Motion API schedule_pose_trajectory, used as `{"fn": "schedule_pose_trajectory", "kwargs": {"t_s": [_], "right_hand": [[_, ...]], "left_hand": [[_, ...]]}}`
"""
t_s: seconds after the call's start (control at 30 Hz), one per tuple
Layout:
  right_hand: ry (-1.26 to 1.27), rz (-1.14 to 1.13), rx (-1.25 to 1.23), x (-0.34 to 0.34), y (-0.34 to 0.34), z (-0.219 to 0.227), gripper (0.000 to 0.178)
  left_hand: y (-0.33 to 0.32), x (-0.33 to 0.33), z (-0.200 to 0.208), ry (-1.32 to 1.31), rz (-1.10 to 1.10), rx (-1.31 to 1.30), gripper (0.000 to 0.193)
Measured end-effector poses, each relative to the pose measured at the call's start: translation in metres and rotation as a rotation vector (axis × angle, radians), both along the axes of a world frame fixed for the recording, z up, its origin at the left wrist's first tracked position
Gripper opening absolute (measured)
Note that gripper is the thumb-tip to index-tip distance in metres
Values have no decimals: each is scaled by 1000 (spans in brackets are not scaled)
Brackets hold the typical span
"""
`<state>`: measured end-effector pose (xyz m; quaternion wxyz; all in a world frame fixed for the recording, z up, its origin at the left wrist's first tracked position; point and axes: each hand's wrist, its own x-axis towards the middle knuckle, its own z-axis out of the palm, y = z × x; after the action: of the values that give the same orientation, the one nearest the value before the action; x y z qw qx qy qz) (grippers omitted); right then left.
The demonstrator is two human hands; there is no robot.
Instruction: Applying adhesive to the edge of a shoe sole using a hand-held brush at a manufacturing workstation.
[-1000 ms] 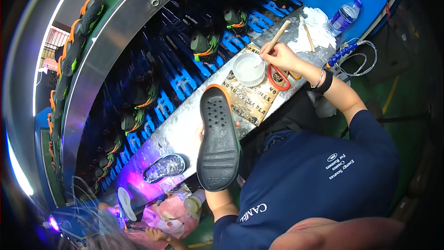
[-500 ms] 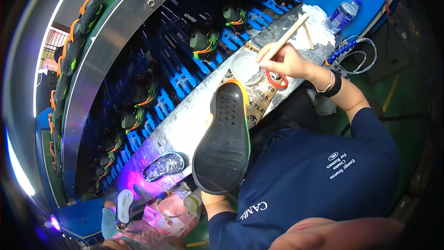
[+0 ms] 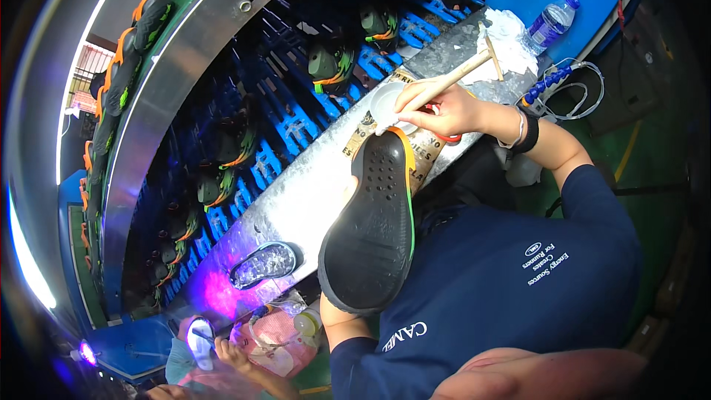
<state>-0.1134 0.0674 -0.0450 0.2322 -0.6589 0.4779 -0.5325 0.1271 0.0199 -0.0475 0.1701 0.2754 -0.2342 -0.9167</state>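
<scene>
A black shoe sole (image 3: 366, 241) with an orange and green edge is held up in front of me, its bottom facing the camera. My left hand (image 3: 350, 187) grips it from behind; only a bit of the fingers shows at the sole's left edge. Between the fingers of my right hand (image 3: 452, 110) is a brush (image 3: 455, 75) with a pale wooden handle. Its whitish tip is at the sole's orange upper end. Right beside this tip stands a white bowl (image 3: 383, 102), partly covered by the hand. A red loop (image 3: 447, 138) shows beneath my right hand.
Another sole (image 3: 264, 265) lies on the metal bench (image 3: 278, 215). Beyond it, blue racks (image 3: 295, 130) carry several shoes. White cloth or paper (image 3: 511, 41), a bottle (image 3: 552, 24) and a blue jointed hose (image 3: 544, 87) are at the far right. A co-worker's hand (image 3: 233, 355) works at lower left.
My right hand has brought the brush down and left from the bowl to the sole's upper end. The sole has shifted slightly right. The co-worker's hand has come into view.
</scene>
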Motion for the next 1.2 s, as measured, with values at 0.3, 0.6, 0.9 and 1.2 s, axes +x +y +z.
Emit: {"fn": "schedule_pose_trajectory", "kwargs": {"t_s": [0.3,0.6,0.9,1.2], "right_hand": [[-178,-24,170,2,26,3,6],[-436,-35,302,15,30,11,6],[-169,-37,128,16,36,-5,7],[-172,-227,0,19,19,-13,2]], "left_hand": [[6,-18,20,-19,-27,-29,43],[10,-12,21,-31,2,-44,40],[-2,-17,29,-33,-69,-234,40],[-18,-13,0,-84,-124,-330,48]]}}
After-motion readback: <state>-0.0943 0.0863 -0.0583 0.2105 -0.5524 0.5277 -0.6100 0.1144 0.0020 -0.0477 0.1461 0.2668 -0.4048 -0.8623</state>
